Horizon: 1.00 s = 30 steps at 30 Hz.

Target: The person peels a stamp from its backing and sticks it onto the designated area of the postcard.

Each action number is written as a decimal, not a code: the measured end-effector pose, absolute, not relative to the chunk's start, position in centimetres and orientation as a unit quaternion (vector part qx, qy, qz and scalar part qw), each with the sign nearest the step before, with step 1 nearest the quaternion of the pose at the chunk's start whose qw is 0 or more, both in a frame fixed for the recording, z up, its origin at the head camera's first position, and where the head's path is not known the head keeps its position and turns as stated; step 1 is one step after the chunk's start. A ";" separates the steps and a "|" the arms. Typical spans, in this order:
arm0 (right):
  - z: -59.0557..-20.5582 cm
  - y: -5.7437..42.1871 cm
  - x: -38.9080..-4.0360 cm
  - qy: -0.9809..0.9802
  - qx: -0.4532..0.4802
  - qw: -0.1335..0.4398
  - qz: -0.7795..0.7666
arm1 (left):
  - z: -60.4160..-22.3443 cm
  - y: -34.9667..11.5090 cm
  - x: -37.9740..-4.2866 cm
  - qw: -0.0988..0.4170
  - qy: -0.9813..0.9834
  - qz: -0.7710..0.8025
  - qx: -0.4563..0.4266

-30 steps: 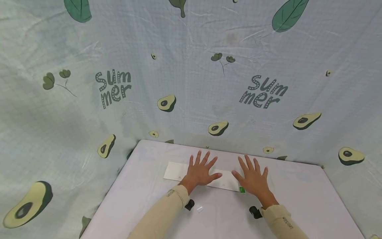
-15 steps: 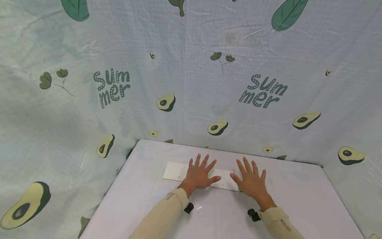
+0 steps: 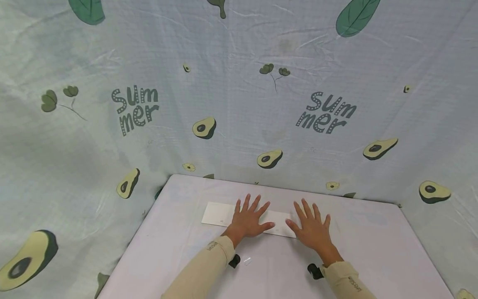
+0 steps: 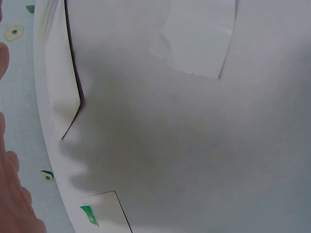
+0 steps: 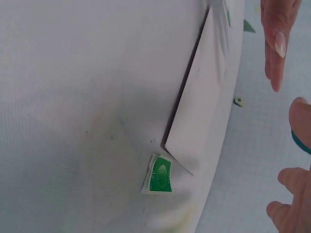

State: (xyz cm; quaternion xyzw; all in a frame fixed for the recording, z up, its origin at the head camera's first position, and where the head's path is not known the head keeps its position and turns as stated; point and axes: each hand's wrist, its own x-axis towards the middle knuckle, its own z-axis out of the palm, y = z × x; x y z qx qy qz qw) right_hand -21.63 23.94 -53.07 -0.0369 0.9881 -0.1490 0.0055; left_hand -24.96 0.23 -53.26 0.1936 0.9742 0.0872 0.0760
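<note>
My left hand (image 3: 247, 222) is spread palm down over the gap between two flat white rectangular pieces. The left piece (image 3: 216, 214) lies partly behind it, and the right piece (image 3: 281, 228) reaches from its thumb to my right hand (image 3: 313, 232). Fingers of the right hand are spread too, with its thumb over that piece's right end. Neither hand holds anything. A torn green-printed label (image 5: 161, 174) lies by the corner of the right piece, hidden under the hand in the head view. Another green label (image 4: 89, 214) shows at the left piece's end.
A small clear strip (image 3: 247, 261) lies on the white table (image 3: 276, 278) between the forearms. Black wrist cameras (image 3: 234, 261) sit under both cuffs. Behind the table's far edge hangs a printed curtain (image 3: 239, 104) with avocados and lettering.
The right hand has drifted slightly left and toward the body, covering the green label in the head view. The left hand has dipped a little, still spread. The head view has shifted slightly.
</note>
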 end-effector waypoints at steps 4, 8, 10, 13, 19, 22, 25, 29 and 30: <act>-53.4 23.9 -21.5 0.988 -0.039 0.004 -0.150 | -53.6 0.2 -25.0 0.076 0.973 0.090 0.197; -53.7 24.0 -21.2 0.987 -0.043 0.002 -0.153 | -54.0 0.3 -24.9 0.077 0.972 0.093 0.201; -54.0 24.1 -21.1 0.988 -0.045 0.000 -0.151 | -54.2 0.4 -24.7 0.076 0.972 0.094 0.203; -54.5 24.5 -20.9 0.988 -0.048 -0.004 -0.144 | -54.5 0.6 -24.4 0.076 0.972 0.092 0.204; -55.5 25.1 -20.6 0.988 -0.050 -0.001 -0.144 | -55.2 0.7 -24.2 0.077 0.972 0.083 0.205; -55.8 25.4 -20.4 0.987 -0.049 0.004 -0.150 | -55.4 0.7 -24.1 0.083 0.971 0.081 0.207; -56.1 25.7 -20.3 0.986 -0.059 0.001 -0.154 | -55.6 0.5 -24.1 0.083 0.972 0.076 0.207; -56.8 26.2 -20.2 0.985 -0.069 -0.004 -0.159 | -56.0 0.4 -24.2 0.084 0.972 0.068 0.208; -57.0 26.4 -20.3 0.985 -0.069 -0.006 -0.161 | -56.0 0.3 -24.2 0.084 0.972 0.068 0.207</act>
